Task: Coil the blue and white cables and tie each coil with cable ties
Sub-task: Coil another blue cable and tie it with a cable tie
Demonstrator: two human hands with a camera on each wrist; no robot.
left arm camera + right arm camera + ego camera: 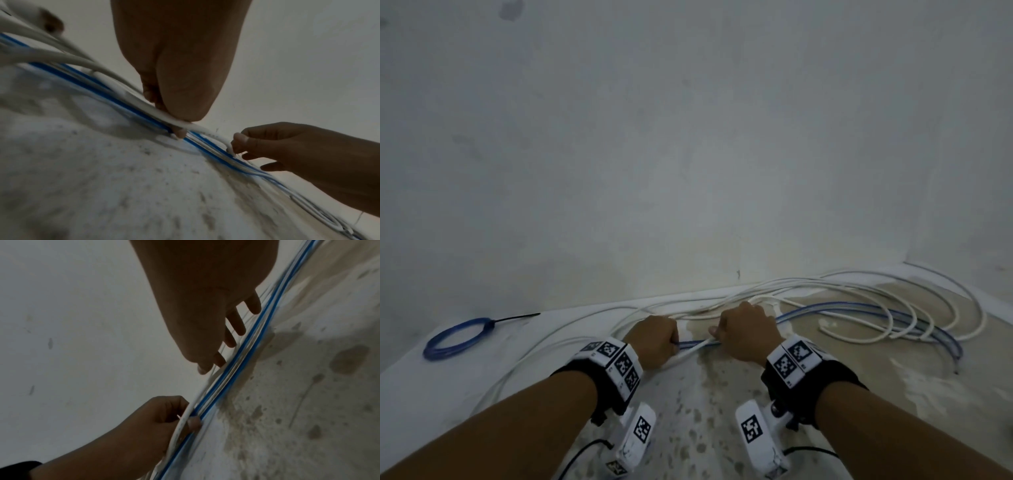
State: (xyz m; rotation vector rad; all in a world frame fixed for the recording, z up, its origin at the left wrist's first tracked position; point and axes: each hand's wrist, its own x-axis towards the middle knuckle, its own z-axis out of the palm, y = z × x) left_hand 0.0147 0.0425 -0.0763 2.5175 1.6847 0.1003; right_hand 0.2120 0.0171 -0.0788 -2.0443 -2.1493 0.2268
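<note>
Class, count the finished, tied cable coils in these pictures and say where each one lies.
1: a small blue coil with a black cable tie, at the far left by the wall. Others may lie outside the views.

The left hand (654, 339) fingers curl under, hidden in the head view. Past them, the long thin white cable (51, 56) and blue cable (86, 81) look blurry.

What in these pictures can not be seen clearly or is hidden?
- Head view: the left hand covers its own fingers and the part of the white cable that it grips.
- Head view: whether the blue coil is tied; too small.
- Left wrist view: cables at the left edge are blurred and cut off.
- Right wrist view: what the right hand pinches; dark.
</note>
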